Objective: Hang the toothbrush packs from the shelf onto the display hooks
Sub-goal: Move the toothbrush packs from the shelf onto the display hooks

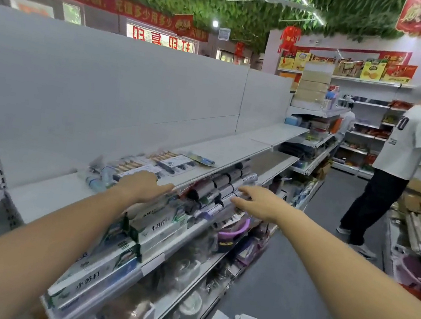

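Left grip (pixel 143 186) & right grip (pixel 257 202) both released, empty; toothbrush packs (pixel 168 163) on shelf (pixel 233 146) prob. light, flat, slippery plastic, so pinch at card edge.

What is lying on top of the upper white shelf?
Several toothbrush packs lie flat on the upper shelf. The left hand covers part of the nearest ones.
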`<move>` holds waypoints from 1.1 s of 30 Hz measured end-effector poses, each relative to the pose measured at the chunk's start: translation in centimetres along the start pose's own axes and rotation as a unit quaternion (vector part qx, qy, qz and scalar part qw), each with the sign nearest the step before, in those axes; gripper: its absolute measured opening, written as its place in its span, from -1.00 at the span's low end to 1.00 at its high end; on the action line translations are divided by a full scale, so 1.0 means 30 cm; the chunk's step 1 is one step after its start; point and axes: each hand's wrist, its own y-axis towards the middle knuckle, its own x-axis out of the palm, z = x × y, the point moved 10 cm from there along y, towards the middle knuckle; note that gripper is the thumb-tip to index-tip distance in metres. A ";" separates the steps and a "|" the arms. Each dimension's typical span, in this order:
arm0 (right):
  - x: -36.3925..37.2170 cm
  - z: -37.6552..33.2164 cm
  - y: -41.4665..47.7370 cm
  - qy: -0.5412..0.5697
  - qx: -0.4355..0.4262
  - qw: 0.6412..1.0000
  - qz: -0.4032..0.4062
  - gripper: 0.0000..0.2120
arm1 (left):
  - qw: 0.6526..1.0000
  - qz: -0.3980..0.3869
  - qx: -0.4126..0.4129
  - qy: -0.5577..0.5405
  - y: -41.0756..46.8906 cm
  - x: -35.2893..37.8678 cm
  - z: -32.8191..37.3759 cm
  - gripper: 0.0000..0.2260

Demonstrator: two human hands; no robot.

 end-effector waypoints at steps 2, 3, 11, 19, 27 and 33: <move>-0.022 0.040 0.114 0.002 -0.034 0.999 0.007 -0.22 | 0.999 0.013 -0.032 -0.006 0.062 0.005 -0.012 -0.32; -0.035 0.052 0.169 0.004 -0.052 0.999 0.010 -0.24 | 0.999 0.015 -0.050 -0.012 0.086 0.006 -0.018 -0.35; -0.019 -0.023 0.557 0.012 -0.182 0.982 -0.041 -0.32 | 0.985 0.003 -0.167 -0.034 0.177 0.033 -0.081 -0.38; 0.154 -0.200 0.910 0.030 -0.231 0.968 -0.091 -0.35 | 0.967 0.022 -0.233 -0.105 0.312 0.070 -0.213 -0.56; 0.179 -0.209 1.172 -0.036 -0.168 0.980 -0.105 -0.37 | 0.939 0.009 -0.338 -0.056 0.320 0.060 -0.408 -0.47; 0.232 -0.253 1.287 -0.088 -0.156 0.973 -0.145 -0.42 | 0.918 -0.074 -0.390 0.004 0.300 0.068 -0.412 -0.17</move>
